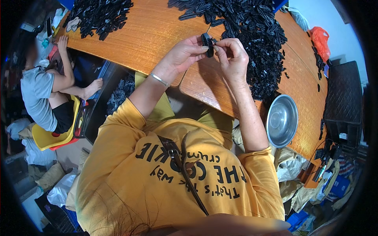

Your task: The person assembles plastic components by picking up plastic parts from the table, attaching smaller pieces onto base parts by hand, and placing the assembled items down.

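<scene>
My left hand [186,53] pinches a black plastic part [208,45] between thumb and fingers, above the near edge of the wooden table [153,29]. My right hand [235,59] is closed at the part's right side, its thumb and forefinger pressed together on a small dark piece [214,41] that touches the part. What exactly this piece is, I cannot make out. A large heap of black plastic parts [252,31] spreads just beyond and to the right of my hands, with smaller bits [264,74] at its near end.
A metal bowl [282,120] sits at the table's right edge. Another heap of black parts [100,17] lies at the far left. A person [43,94] sits on a yellow chair [47,135] to the left. A dark crate [120,92] with parts stands below the table edge. A red bag [319,43] is far right.
</scene>
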Available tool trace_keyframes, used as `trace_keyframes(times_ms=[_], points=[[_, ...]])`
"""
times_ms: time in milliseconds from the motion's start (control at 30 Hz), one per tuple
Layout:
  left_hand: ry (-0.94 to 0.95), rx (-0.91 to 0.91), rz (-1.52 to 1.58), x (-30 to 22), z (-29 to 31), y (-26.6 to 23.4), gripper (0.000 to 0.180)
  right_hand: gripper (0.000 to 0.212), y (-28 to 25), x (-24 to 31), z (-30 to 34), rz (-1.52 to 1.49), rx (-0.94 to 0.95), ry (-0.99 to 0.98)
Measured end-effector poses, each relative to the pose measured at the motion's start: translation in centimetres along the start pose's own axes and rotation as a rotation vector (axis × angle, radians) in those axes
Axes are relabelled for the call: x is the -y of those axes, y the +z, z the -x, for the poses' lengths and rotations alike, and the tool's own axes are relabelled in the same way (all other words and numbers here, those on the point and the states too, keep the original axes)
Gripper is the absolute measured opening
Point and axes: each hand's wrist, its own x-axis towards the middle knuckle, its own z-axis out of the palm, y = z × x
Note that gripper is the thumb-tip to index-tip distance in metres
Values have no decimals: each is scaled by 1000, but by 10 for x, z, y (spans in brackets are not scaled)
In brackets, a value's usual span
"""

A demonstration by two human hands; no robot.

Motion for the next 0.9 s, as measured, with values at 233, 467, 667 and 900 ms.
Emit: trace_keyframes(times_ms=[233,467,667,900], points=[[42,-38,-82,-3,2,4,35,11,8,-3,4,-71,7,50],[97,-44,-120,-6,9,14,39,12,9,-2,9,-23,58,109],[332,-109,-499,2,13,26,38,16,25,-9,26,20,1,161],[383,-161,-710,0,28,23,36,27,47,-17,32,-296,43,385]])
